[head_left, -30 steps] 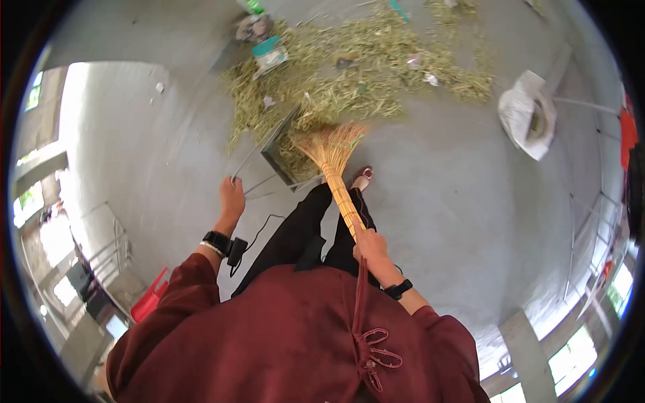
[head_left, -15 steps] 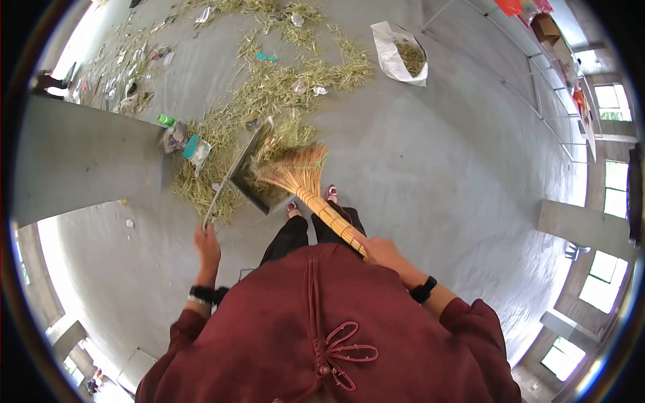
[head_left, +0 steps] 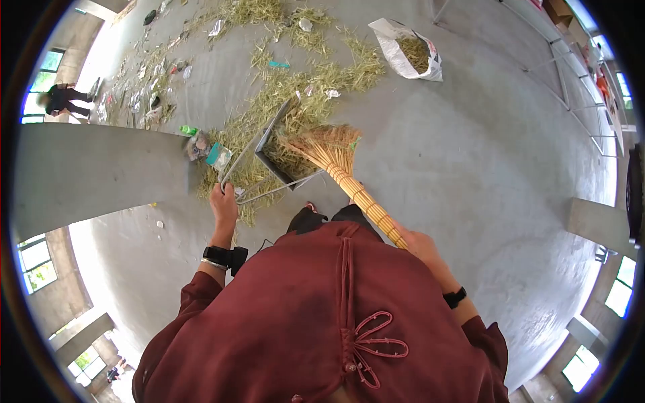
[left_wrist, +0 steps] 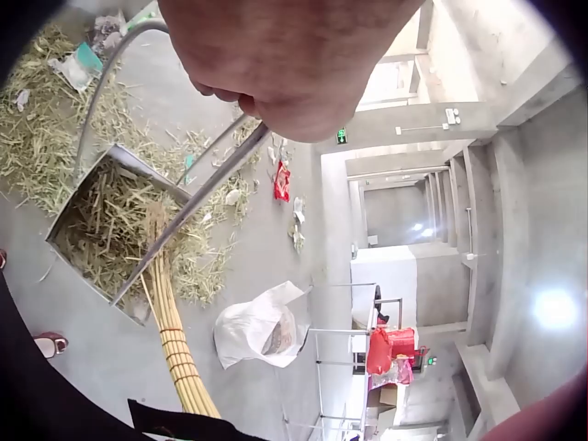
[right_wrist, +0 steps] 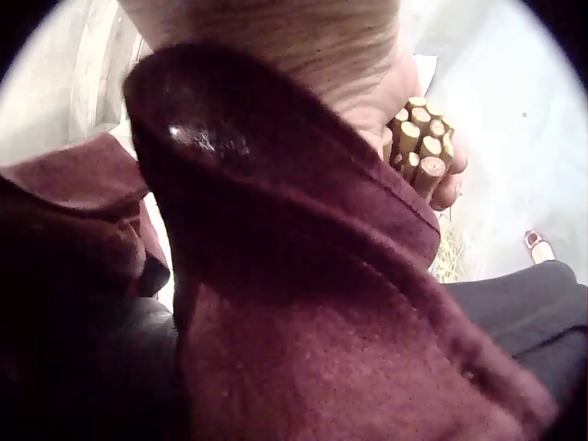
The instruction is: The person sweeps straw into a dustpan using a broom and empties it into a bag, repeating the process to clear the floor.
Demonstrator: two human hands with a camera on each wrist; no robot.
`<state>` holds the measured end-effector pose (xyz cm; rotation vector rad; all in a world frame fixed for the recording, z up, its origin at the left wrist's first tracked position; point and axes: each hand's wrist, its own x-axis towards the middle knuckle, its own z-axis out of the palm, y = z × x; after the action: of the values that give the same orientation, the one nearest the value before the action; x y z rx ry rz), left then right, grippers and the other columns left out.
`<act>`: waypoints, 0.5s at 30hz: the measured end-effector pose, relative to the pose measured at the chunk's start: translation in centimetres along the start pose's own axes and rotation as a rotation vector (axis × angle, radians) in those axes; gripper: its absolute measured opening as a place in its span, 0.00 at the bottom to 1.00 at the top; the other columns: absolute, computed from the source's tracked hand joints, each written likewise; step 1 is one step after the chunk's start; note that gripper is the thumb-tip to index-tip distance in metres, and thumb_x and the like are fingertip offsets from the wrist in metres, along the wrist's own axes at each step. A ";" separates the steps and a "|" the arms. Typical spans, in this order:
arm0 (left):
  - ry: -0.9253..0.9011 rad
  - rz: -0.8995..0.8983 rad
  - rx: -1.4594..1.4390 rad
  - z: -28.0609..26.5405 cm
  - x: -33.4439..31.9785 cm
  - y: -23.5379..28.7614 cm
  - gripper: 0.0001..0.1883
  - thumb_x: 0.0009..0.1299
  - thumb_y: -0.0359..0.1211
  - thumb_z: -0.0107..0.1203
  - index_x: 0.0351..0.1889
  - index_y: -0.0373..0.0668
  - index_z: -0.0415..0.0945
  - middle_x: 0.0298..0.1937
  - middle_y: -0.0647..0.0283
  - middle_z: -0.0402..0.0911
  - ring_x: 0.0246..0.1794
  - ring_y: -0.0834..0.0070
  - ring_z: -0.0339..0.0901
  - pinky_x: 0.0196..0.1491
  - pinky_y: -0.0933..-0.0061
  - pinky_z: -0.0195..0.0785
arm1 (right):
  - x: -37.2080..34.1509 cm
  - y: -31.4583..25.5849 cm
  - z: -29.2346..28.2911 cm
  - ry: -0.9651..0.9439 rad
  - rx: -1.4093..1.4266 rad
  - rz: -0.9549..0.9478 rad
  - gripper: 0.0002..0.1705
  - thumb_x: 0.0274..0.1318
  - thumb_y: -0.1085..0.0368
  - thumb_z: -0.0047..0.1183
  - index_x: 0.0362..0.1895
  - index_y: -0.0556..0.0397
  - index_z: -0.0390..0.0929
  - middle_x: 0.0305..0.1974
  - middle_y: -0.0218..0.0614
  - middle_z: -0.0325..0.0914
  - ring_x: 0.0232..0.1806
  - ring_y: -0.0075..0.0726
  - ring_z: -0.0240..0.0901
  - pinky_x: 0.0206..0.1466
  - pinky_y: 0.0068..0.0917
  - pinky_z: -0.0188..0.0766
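Observation:
My left hand (head_left: 224,205) grips the bent metal handle of a dustpan (head_left: 274,168), which sits at the near edge of the scattered straw. In the left wrist view the dustpan (left_wrist: 170,184) holds a heap of straw (left_wrist: 106,216), with the broom's tips reaching into it. My right hand (head_left: 422,248) is wrapped around the handle end of a bound straw broom (head_left: 363,199). Its bristles spread over the dustpan's open right side. From the right wrist, the cut stalk ends of the broom (right_wrist: 424,138) poke out of the hand, partly behind a maroon sleeve (right_wrist: 303,276).
More straw (head_left: 269,101) with bits of litter spreads across the grey floor ahead. A white sack (head_left: 396,50) with straw inside stands at the upper right. A concrete pillar (head_left: 101,174) rises at the left, a green-capped bottle (head_left: 188,129) beside it. Another person (head_left: 64,99) is farther off.
The head view has swung, bringing the pillar and sack farther into sight. The broom's bristles have drawn from inside the dustpan toward its right side. Both hands keep their holds.

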<state>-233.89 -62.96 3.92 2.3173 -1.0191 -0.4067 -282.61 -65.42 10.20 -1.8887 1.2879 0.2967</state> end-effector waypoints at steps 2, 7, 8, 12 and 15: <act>0.000 0.011 -0.014 0.1 0.1 2.3 0.13 0.62 0.34 0.47 0.25 0.30 0.71 0.16 0.55 0.68 0.18 0.68 0.64 0.25 0.64 0.57 | -1.6 0.7 -3.0 -0.033 0.031 0.072 0.41 0.43 0.53 0.56 0.64 0.39 0.55 0.31 0.50 0.74 0.34 0.57 0.71 0.36 0.43 0.66; 0.022 -0.006 -0.021 0.9 1.2 7.2 0.13 0.60 0.33 0.48 0.21 0.30 0.70 0.15 0.54 0.68 0.18 0.71 0.65 0.25 0.64 0.57 | -2.5 6.3 -4.3 0.225 0.582 0.144 0.40 0.40 0.59 0.55 0.62 0.44 0.59 0.40 0.52 0.75 0.40 0.57 0.72 0.43 0.41 0.67; 0.040 -0.032 -0.038 1.0 1.3 7.9 0.13 0.59 0.33 0.48 0.20 0.30 0.70 0.15 0.56 0.68 0.17 0.73 0.64 0.24 0.66 0.56 | -1.7 7.7 -4.4 0.225 0.584 0.132 0.40 0.40 0.59 0.55 0.62 0.44 0.59 0.40 0.52 0.75 0.40 0.57 0.72 0.43 0.41 0.67; 0.037 -0.085 -0.118 1.0 2.4 9.7 0.12 0.58 0.32 0.49 0.19 0.31 0.71 0.14 0.63 0.67 0.17 0.77 0.61 0.22 0.69 0.54 | 2.8 11.6 -4.6 0.152 0.517 0.294 0.41 0.39 0.64 0.52 0.63 0.46 0.56 0.35 0.51 0.75 0.32 0.52 0.75 0.36 0.39 0.71; -0.012 -0.070 -0.094 0.4 3.3 12.3 0.12 0.58 0.33 0.49 0.21 0.31 0.72 0.14 0.64 0.67 0.17 0.78 0.61 0.22 0.71 0.53 | 7.6 15.1 -2.6 0.107 0.486 0.341 0.42 0.39 0.65 0.51 0.64 0.44 0.54 0.30 0.49 0.76 0.25 0.48 0.75 0.31 0.39 0.72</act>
<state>-238.95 -72.27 10.92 2.2736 -0.9069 -0.4871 -292.80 -74.66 0.06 -1.2903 1.5886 0.0445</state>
